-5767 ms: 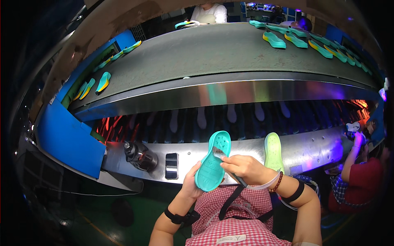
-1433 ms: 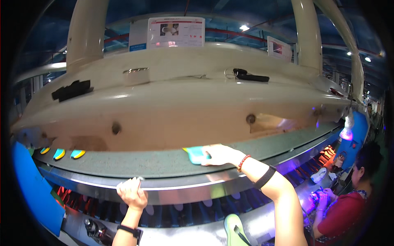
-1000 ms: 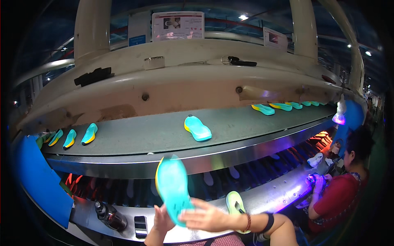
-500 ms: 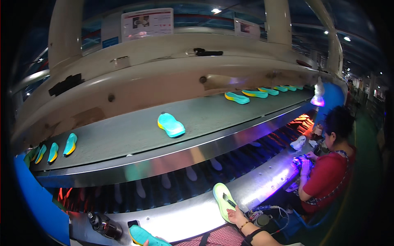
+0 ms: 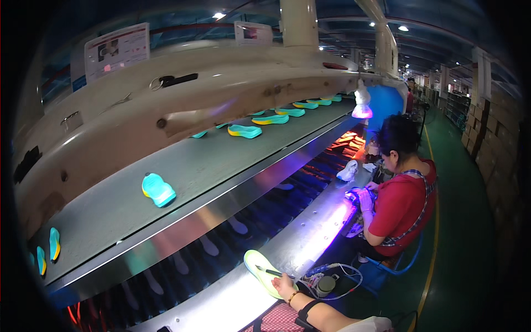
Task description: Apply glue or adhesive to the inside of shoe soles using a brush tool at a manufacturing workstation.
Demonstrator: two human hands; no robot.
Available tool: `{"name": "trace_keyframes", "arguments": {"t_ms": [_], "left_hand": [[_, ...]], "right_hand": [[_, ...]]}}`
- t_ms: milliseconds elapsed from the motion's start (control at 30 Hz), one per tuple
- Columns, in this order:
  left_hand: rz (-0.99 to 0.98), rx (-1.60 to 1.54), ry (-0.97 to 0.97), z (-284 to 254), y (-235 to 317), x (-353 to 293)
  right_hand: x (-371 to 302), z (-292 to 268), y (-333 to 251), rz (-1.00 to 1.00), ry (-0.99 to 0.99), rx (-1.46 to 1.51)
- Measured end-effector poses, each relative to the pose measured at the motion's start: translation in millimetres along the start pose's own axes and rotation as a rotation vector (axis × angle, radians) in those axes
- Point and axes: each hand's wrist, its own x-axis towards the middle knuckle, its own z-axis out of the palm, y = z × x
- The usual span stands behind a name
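Resting on the near end of a pale green sole [image 5: 260, 269], the right hand [image 5: 283, 285] lies with fingers curled over a dark thin tool [image 5: 272, 272]; whether they pinch it I cannot tell. The sole lies flat on the steel ledge [image 5: 310, 238], long axis running up-left from the hand, its far end toward the dark rack. The left hand is out of view. Beside the wrist sits one small round pot [image 5: 326, 284] with cables. Above, one teal sole [image 5: 158, 190] lies alone on the grey belt [image 5: 210, 166], others further along. Right, a seated co-worker [image 5: 402, 205]

bare right forearm with beaded bracelet, black band, checked red garment.
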Motion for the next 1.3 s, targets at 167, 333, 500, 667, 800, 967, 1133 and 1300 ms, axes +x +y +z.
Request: {"name": "trace_keyframes", "arguments": {"t_ms": [167, 333, 500, 667, 800, 967, 1133, 1300], "left_hand": [[-0.014, -0.013, -0.008, 8, -10, 16], [-0.01, -0.025, 0.031, 13, -16, 12], [0.088, -0.057, 0.228, -13, -16, -31], [0.244, -0.222, 0.266, 5, 10, -100], [0.228, -0.537, -0.025, 50, 23, -65], [0.185, -0.61, -0.071, 61, 20, -64], [0.2, -0.597, -0.09, 62, 19, -67], [0.204, -0.588, -0.042, 64, 20, -69]], "right_hand": [[-10, 16, -11, -0.552, -0.262, -0.479], [12, 33, -16, -0.934, -0.288, -0.905], [-50, 47, -36, -0.58, -0.652, -0.596], [-179, 61, -79, -0.077, -1.183, -0.375], [-205, 64, -64, 0.038, -1.436, -0.417], [-228, 78, -36, 0.005, -1.368, -0.672], [-226, 89, -23, 0.031, -1.382, -0.725], [-225, 101, -17, -0.046, -1.399, -0.787]]}}
